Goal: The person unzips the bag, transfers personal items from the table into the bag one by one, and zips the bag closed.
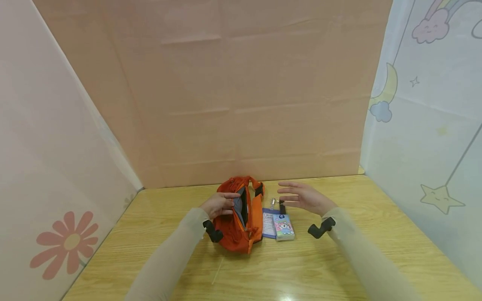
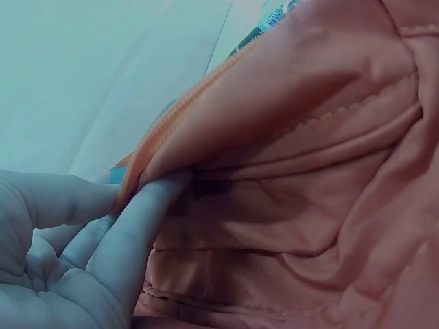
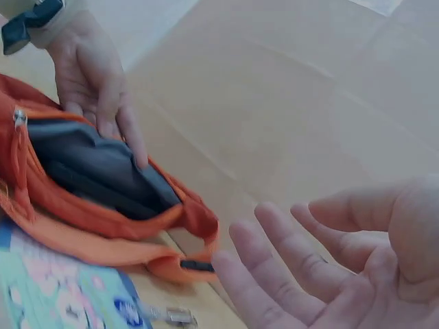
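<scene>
An orange-red waist bag (image 1: 230,239) lies on the table with its zip undone, and its grey lining (image 3: 103,154) shows in the right wrist view. My left hand (image 1: 218,205) pinches the zipped edge (image 2: 171,120) of the opening between thumb and fingers, holding the mouth apart. To the right of the bag, my right hand (image 1: 306,198) hovers with loosely spread fingers and nothing in it. Below that hand lie a cartoon-printed tissue pack (image 1: 284,230) and, partly under it, a blue-edged ID card holder (image 1: 268,223) with a metal clip (image 1: 273,203).
The bag's strap with a black buckle (image 1: 259,190) bends around its far right side. A pale wood table (image 1: 158,234) carries everything. A peach cloth backdrop (image 1: 233,104) stands behind it, and printed panels (image 1: 421,138) rise on both sides.
</scene>
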Motion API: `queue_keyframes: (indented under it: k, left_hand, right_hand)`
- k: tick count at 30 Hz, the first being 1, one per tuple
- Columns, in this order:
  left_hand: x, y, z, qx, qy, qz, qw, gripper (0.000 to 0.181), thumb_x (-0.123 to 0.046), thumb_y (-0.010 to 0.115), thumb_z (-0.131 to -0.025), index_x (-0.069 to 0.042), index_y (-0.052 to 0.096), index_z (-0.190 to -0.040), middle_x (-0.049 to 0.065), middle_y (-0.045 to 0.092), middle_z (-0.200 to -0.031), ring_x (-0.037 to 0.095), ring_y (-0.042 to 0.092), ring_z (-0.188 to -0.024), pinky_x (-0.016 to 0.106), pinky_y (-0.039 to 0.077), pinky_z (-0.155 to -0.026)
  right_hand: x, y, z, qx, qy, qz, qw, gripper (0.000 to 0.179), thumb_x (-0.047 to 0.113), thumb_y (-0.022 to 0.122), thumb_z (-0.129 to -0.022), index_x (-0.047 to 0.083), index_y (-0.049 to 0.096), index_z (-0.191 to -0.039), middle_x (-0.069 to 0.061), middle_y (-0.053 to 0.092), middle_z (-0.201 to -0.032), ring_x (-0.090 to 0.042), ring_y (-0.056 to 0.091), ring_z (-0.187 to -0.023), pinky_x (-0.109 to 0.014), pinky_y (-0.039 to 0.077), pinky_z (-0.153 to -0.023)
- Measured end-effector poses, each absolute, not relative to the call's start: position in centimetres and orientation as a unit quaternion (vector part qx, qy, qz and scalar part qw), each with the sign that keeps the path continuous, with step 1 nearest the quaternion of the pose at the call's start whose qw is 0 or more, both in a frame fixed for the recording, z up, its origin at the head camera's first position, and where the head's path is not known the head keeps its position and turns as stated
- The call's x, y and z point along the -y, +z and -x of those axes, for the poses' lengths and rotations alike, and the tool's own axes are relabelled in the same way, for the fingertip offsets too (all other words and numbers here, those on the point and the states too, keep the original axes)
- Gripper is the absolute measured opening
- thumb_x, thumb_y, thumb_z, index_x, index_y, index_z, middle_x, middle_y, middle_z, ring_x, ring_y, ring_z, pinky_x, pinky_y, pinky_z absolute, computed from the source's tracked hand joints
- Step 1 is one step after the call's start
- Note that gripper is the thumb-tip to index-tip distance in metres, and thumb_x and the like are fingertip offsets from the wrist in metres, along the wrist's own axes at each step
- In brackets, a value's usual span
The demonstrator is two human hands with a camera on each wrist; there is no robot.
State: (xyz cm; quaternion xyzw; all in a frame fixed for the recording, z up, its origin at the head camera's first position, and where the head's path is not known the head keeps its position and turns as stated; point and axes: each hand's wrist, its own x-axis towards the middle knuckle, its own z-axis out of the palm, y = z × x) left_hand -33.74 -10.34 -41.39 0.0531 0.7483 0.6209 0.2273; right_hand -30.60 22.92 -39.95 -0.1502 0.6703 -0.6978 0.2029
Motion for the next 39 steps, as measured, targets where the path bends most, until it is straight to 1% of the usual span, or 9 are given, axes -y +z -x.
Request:
queue_keyframes:
  k: [2,4,8,12,17,22,26,33,39]
  left_hand:
    - [10.3,-41.4,33.7,-0.747,0.623,-0.051,0.227,0.045,0.004,0.051,-0.094,-0.008,0.055,-0.138,-0.003,0.047,-0.072,0.006,0.048,-0.059,0.024,0.053,-0.062]
    - [10.3,-41.4,33.7,-0.747,0.623,-0.047,0.227,0.045,0.004,0.052,-0.095,-0.009,0.056,-0.138,-0.001,0.05,-0.08,0.007,0.049,-0.061,0.024,0.053,-0.063]
    - [10.3,-41.4,33.7,-0.745,0.625,-0.048,0.227,0.045,0.003,0.052,-0.095,-0.009,0.056,-0.138,0.0,0.053,-0.088,0.007,0.051,-0.065,0.024,0.053,-0.064]
    - [10.3,-41.4,33.6,-0.742,0.627,-0.062,0.227,0.044,0.003,0.051,-0.095,-0.005,0.054,-0.138,-0.002,0.05,-0.079,0.007,0.051,-0.066,0.023,0.053,-0.064]
    - [10.4,-41.4,33.4,-0.739,0.631,-0.068,0.227,0.044,0.003,0.051,-0.095,-0.004,0.053,-0.138,-0.004,0.046,-0.07,0.007,0.049,-0.064,0.023,0.053,-0.063]
    - [10.4,-41.4,33.3,-0.738,0.633,-0.06,0.226,0.044,0.004,0.051,-0.094,-0.006,0.055,-0.138,-0.005,0.045,-0.067,0.008,0.048,-0.062,0.023,0.052,-0.062]
    - [10.4,-41.4,33.4,-0.739,0.631,-0.064,0.226,0.045,0.004,0.051,-0.095,-0.004,0.053,-0.139,-0.004,0.046,-0.068,0.008,0.05,-0.064,0.023,0.052,-0.062]
    - [10.6,-41.3,33.1,-0.741,0.627,-0.079,0.228,0.044,0.002,0.051,-0.095,-0.006,0.054,-0.138,-0.005,0.046,-0.07,0.007,0.05,-0.065,0.023,0.053,-0.067]
    - [10.7,-41.0,32.9,-0.737,0.63,-0.089,0.229,0.044,0.002,0.051,-0.095,-0.006,0.055,-0.137,-0.005,0.047,-0.07,0.006,0.049,-0.063,0.024,0.054,-0.067]
  right_hand:
    - [-23.5,-40.2,30.4,-0.674,-0.695,0.147,0.203,0.051,0.017,0.042,-0.104,-0.002,0.028,-0.15,-0.003,0.059,-0.125,-0.024,0.059,-0.117,-0.051,0.036,-0.107]
    - [-23.9,-40.6,30.2,-0.677,-0.693,0.136,0.205,0.05,0.016,0.044,-0.104,-0.004,0.03,-0.148,-0.003,0.06,-0.122,-0.026,0.059,-0.117,-0.049,0.04,-0.105]
    - [-24.5,-41.7,29.9,-0.694,-0.677,0.126,0.211,0.05,0.015,0.043,-0.104,-0.008,0.03,-0.146,-0.022,0.053,-0.132,-0.035,0.055,-0.122,-0.046,0.042,-0.104]
    - [-24.7,-42.9,29.6,-0.71,-0.661,0.111,0.217,0.05,0.014,0.041,-0.104,-0.01,0.029,-0.146,-0.032,0.039,-0.143,-0.034,0.054,-0.122,-0.043,0.045,-0.102]
    - [-24.7,-43.9,29.0,-0.708,-0.651,0.1,0.255,0.048,0.011,0.044,-0.102,-0.01,0.031,-0.143,-0.029,0.048,-0.136,-0.024,0.061,-0.111,-0.041,0.05,-0.096]
    - [-24.4,-44.3,28.4,-0.7,-0.644,0.109,0.289,0.043,0.003,0.045,-0.099,-0.011,0.034,-0.139,-0.014,0.062,-0.119,-0.016,0.061,-0.098,-0.033,0.052,-0.086]
    - [-24.1,-44.4,28.1,-0.717,-0.629,0.108,0.281,0.04,0.002,0.05,-0.098,-0.009,0.04,-0.135,-0.008,0.061,-0.111,-0.014,0.06,-0.093,-0.03,0.053,-0.083]
    - [-23.4,-44.3,27.5,-0.747,-0.598,0.118,0.266,0.047,0.006,0.063,-0.092,-0.007,0.042,-0.131,-0.015,0.056,-0.115,-0.016,0.062,-0.094,-0.031,0.053,-0.082]
    - [-22.6,-44.3,27.3,-0.778,-0.574,0.093,0.239,0.053,0.006,0.072,-0.085,-0.004,0.045,-0.129,-0.016,0.051,-0.112,-0.018,0.057,-0.091,-0.03,0.053,-0.077]
